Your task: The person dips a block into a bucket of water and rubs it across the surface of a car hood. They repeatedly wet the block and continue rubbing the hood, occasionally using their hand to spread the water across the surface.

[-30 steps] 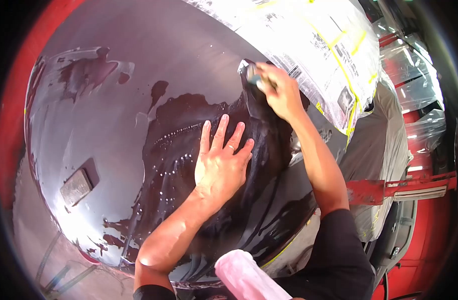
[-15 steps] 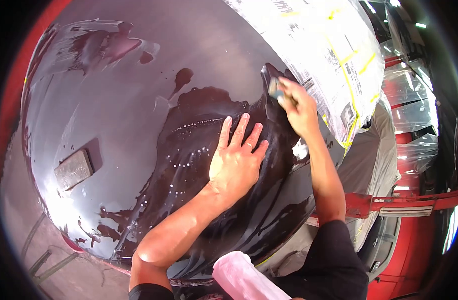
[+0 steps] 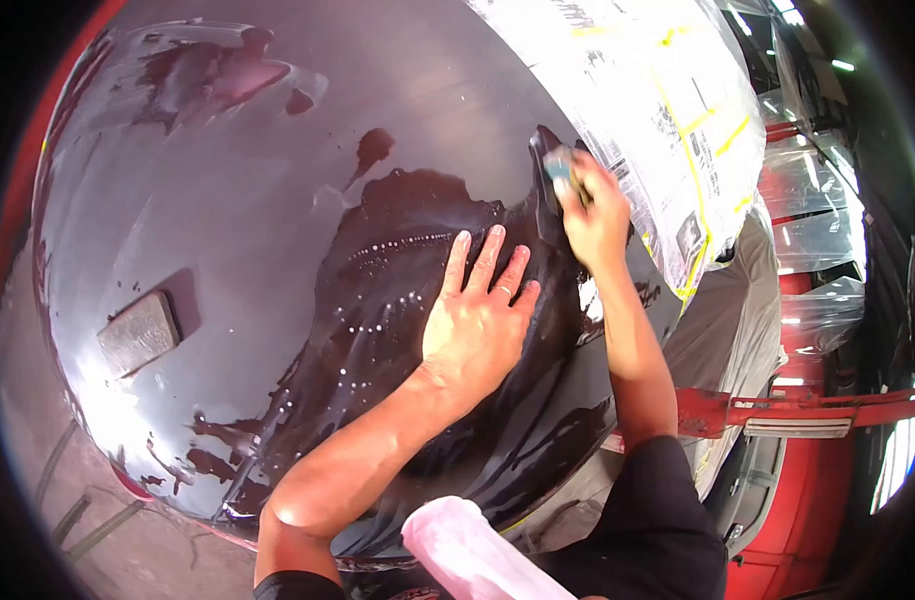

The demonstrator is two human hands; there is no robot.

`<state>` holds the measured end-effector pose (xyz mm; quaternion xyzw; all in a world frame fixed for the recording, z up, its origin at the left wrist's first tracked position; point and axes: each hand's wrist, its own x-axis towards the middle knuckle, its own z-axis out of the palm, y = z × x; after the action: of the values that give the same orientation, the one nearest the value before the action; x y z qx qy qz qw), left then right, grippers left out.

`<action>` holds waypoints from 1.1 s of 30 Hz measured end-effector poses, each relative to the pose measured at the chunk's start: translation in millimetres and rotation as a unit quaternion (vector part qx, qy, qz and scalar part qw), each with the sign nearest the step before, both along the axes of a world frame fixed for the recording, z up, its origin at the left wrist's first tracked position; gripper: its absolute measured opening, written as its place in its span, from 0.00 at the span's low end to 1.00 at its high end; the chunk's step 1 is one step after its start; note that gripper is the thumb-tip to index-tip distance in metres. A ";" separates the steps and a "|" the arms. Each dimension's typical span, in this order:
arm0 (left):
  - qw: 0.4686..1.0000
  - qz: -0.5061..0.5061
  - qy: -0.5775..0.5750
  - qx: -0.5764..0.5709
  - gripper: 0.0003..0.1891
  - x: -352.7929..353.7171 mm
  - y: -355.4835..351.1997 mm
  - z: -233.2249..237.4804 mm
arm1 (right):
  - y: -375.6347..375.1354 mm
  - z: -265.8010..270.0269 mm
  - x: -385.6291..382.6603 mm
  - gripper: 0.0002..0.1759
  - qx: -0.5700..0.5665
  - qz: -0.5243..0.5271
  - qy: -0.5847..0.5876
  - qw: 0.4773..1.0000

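Note:
A dark car hood [image 3: 237, 230] with a matte grey surface and wet, darker patches fills the middle of the view. My left hand [image 3: 480, 315] lies flat on the wet part, fingers spread, a ring on one finger. Near the masked edge, my right hand [image 3: 595, 208] is closed on a small grey-blue sanding block [image 3: 558, 166], somewhat blurred, against the hood. Its underside is hidden. Beads of water [image 3: 402, 243] sit beside my left fingertips. Another, larger grey block [image 3: 139, 335] rests by itself on the left of the hood.
Plastic and newspaper masking [image 3: 667, 100] with yellow tape covers the area at upper right. A red metal bar [image 3: 807, 410] stands out at the right. Below, a pale pink tube-like thing [image 3: 467, 545] is close to my body. Grey floor [image 3: 107, 500] shows at lower left.
My right hand has shifted slightly, with the sanding block turned a little in its grip. My left hand stays flat in place. The whole view has moved slightly.

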<state>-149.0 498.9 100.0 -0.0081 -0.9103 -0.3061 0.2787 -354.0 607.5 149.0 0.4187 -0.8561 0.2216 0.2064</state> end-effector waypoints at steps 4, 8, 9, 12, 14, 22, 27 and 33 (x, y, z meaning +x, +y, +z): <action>1.000 -0.004 0.002 0.006 0.14 1.9 1.4 -0.4 | -3.3 -10.3 -7.4 0.17 -0.049 -0.017 -0.048 0.997; 1.000 -0.003 0.005 0.006 0.14 1.5 1.0 -0.4 | 5.7 -11.5 8.2 0.16 -0.053 -0.019 -0.042 0.998; 1.000 0.001 0.007 0.002 0.14 0.7 0.1 -0.3 | -4.7 -5.1 -2.9 0.15 -0.039 -0.016 -0.043 0.998; 1.000 -0.021 -0.018 0.005 0.16 3.7 1.0 -1.1 | -13.7 -2.9 -7.8 0.14 -0.055 -0.025 -0.064 0.996; 0.998 -0.041 -0.038 0.011 0.18 1.4 0.4 -0.2 | 3.0 -13.4 17.5 0.16 -0.096 -0.045 -0.102 0.989; 1.000 -0.002 0.012 0.017 0.13 1.8 1.8 -0.6 | -3.7 -10.5 -11.7 0.16 -0.076 0.027 -0.103 0.991; 1.000 -0.001 0.005 0.006 0.13 -1.2 0.7 1.6 | -3.7 -13.5 8.7 0.18 -0.067 0.039 -0.034 0.996; 1.000 -0.001 0.013 0.012 0.14 0.7 1.6 -1.2 | 6.3 -14.2 28.2 0.14 -0.047 0.023 -0.032 0.998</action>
<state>-148.3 500.4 98.8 -0.0101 -0.9028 -0.3173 0.2902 -325.7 613.8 134.8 0.4208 -0.8413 0.2789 0.1934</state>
